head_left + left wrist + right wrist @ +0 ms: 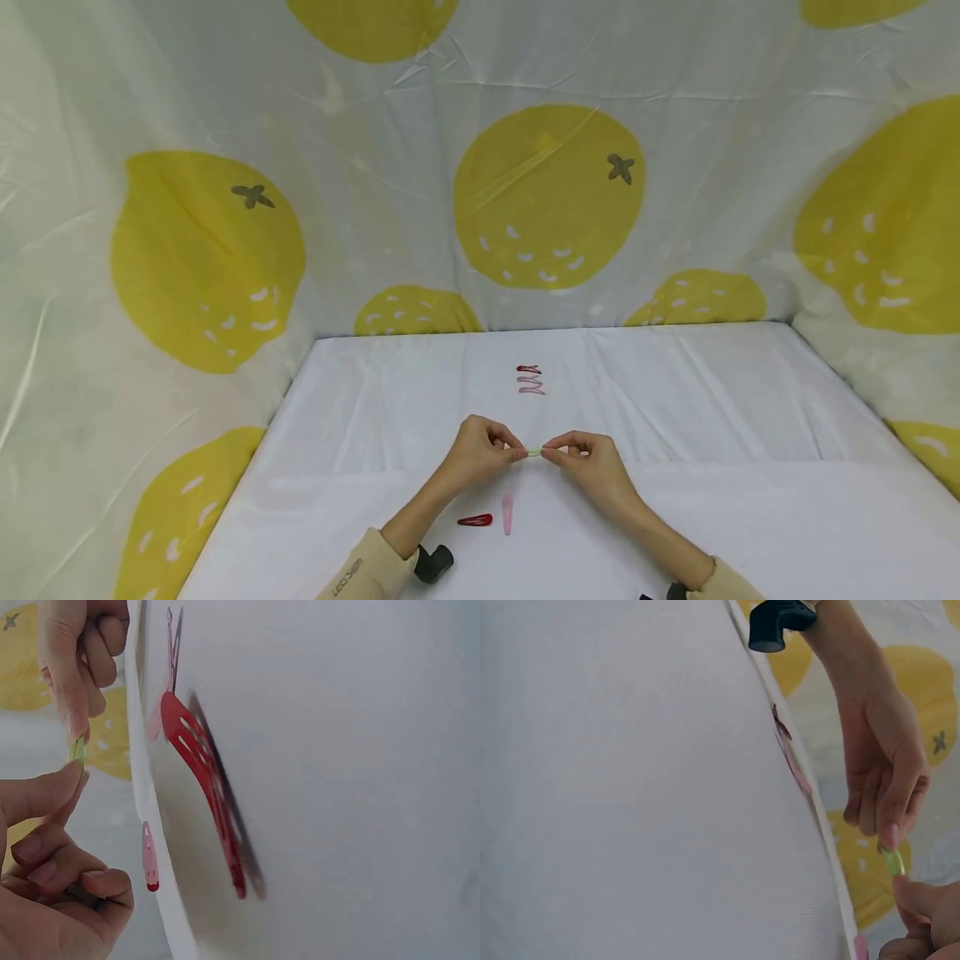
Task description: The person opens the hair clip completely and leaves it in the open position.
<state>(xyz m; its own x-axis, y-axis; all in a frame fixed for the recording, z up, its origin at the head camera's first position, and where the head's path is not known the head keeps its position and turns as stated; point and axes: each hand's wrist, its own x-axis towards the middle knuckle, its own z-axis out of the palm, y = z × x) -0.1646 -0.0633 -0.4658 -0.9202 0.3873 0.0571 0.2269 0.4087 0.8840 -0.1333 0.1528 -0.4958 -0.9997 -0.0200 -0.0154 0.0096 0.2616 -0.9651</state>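
A small light-green hair clip [534,453] is held above the white table between both hands. My left hand [483,454] pinches one end with thumb and forefinger, and my right hand [592,467] pinches the other. Fingertips cover both ends of the clip in the left wrist view, leaving a short green strip. Closer to me than the hands lie a red snap hair clip [476,520] and a pink one [507,514]. Beyond them sits a short column of clips: a red one [528,369] farthest back, with pink clips [531,390] in front, their parts spread apart.
A white cloth covers the table [360,417], with a fold line across it. Cloth with yellow lemon prints [551,200] hangs behind and at both sides. A black wrist device [435,564] shows by the left sleeve [371,567].
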